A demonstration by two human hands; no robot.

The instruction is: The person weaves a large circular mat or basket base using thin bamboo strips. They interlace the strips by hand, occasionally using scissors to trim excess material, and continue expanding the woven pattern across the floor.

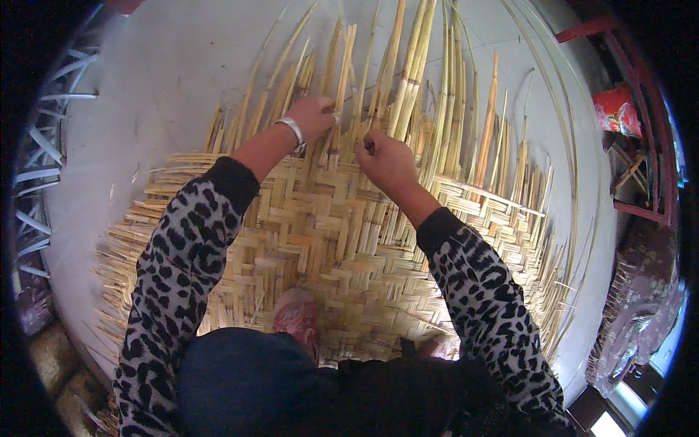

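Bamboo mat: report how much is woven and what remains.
Done: a broad woven mat lies on the grey floor, reaching from the knees to the hands. In hand: the left hand and right hand each pinch strips at the weave's far edge. Left: the loose strips beyond that edge are unwoven, and fringe ends stick out along the sides.

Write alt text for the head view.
Seen from above, a person's left hand and right hand pinch loose bamboo strips at the far edge of a half-woven mat on a pale floor. Leopard-print sleeves cover both forearms; a shoe rests on the mat.
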